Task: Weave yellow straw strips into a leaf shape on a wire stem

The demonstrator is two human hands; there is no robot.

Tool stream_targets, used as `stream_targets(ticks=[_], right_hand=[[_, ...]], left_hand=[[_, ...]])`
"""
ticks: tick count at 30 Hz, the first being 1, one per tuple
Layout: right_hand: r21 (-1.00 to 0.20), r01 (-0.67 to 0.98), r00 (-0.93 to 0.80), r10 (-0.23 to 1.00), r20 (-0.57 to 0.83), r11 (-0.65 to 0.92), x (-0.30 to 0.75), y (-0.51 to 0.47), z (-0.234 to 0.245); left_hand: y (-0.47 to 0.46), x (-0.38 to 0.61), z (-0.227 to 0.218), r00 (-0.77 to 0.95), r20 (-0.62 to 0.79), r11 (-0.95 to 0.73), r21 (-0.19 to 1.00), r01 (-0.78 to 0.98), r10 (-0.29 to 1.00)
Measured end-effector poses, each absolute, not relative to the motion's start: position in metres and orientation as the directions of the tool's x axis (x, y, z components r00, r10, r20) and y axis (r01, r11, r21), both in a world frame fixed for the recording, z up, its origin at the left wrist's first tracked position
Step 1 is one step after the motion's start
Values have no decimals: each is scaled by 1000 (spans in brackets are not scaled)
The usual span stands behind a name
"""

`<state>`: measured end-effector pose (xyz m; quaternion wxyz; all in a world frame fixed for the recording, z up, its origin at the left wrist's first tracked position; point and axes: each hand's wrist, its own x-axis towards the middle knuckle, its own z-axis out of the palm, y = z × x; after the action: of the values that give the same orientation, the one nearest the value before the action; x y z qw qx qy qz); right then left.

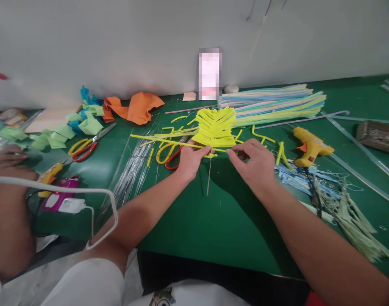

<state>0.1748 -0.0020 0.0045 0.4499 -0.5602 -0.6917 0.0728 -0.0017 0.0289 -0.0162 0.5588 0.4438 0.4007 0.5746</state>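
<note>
A leaf-like piece made of bent yellow pipe cleaners (215, 126) lies in the middle of the green table, with a thin stem (209, 178) pointing down toward me. My left hand (191, 159) pinches its lower end, where a long yellow pipe cleaner (162, 140) crosses and sticks out leftward. At the right end of that same strand, thumb and forefinger of my right hand (254, 163) are pressed together. Yellow- and red-handled scissors (168, 156) lie partly behind my left hand. Short yellow offcuts (264, 135) are scattered around.
Bundled pastel pipe cleaners (277, 104) lie behind; a blurred phone (210, 74) leans on the wall. At right are a yellow glue gun (312, 146) and tassels (356, 221). Wires (133, 170), another pair of scissors (86, 148), a white cable (113, 212) and another person's arm (12, 212) are left.
</note>
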Motion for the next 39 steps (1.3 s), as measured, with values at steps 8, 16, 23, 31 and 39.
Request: stream_targets(ticks=[8, 16, 23, 31, 39], right_hand=[[-339, 921, -119, 966, 227, 193, 170, -2, 7], [-399, 887, -101, 941, 323, 233, 169, 1, 6], [-329, 863, -193, 853, 486, 383, 167, 2, 4], [-721, 624, -18, 928, 371, 300, 174, 1, -5], [-552, 759, -152, 919, 364, 344, 170, -3, 2]], left_hand=[[25, 0, -8, 48, 80, -70, 983, -171, 996], [26, 0, -11, 9, 21, -20, 993, -116, 1000], [20, 1, -3, 38, -34, 32, 999, 42, 999], [19, -1, -8, 63, -17, 18, 1000, -22, 998], [22, -3, -12, 58, -15, 18, 999, -49, 998]])
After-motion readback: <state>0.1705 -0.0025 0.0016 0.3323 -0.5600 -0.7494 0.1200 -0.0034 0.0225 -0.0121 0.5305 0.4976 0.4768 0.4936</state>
